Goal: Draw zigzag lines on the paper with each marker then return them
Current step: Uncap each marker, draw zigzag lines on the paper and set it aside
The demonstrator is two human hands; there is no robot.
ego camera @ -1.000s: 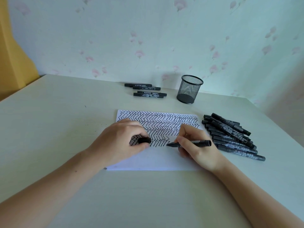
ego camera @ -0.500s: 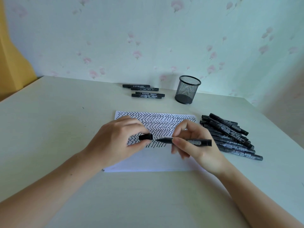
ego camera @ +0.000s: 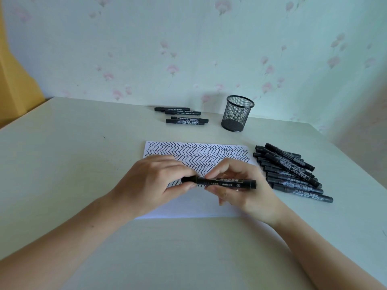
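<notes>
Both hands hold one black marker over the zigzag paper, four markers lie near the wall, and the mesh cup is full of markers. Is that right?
Not quite: the head view shows the mesh cup empty, with nothing standing in it. The rest holds: the left hand and right hand hold one black marker over the zigzag paper, and four markers lie near the wall.
</notes>
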